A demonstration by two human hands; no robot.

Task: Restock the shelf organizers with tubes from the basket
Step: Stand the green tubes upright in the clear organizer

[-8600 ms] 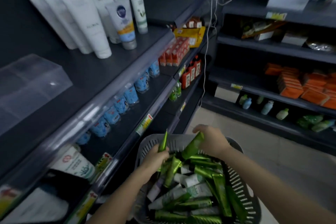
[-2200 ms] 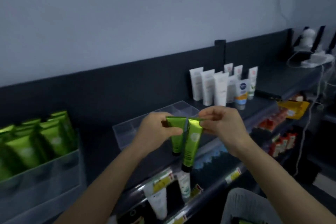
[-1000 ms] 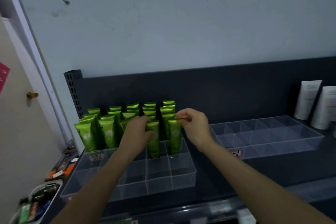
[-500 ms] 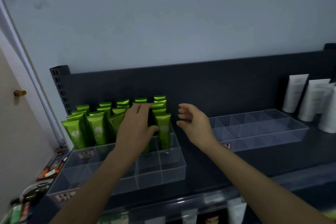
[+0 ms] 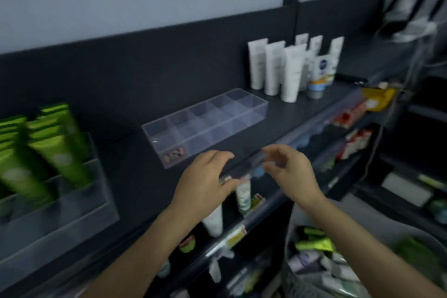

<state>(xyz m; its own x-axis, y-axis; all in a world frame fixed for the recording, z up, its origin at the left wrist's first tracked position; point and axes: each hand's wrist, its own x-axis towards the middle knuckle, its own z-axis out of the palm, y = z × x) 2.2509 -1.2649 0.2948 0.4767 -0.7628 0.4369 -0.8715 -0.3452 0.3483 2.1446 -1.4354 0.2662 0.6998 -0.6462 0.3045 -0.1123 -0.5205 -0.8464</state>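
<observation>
Several green tubes (image 5: 36,145) stand in a clear organizer (image 5: 60,205) at the left of the dark top shelf. A second clear organizer (image 5: 205,126) with bare compartments sits further right on the same shelf. My left hand (image 5: 205,181) and my right hand (image 5: 290,172) hover over the shelf's front edge, fingers relaxed, holding nothing. The grey basket (image 5: 290,244) at the lower right holds several green and white tubes (image 5: 314,247); my right forearm covers part of it.
White tubes (image 5: 278,68) and a blue-labelled tube (image 5: 320,72) stand at the right of the top shelf (image 5: 302,106). Lower shelves hold white tubes (image 5: 214,220), red boxes (image 5: 355,143) and a yellow pack (image 5: 378,94). Cables (image 5: 416,60) hang at the far right.
Both hands have left the green tubes in the left organizer and drawn back toward the shelf edge. The view has swung right and down, so the basket shows.
</observation>
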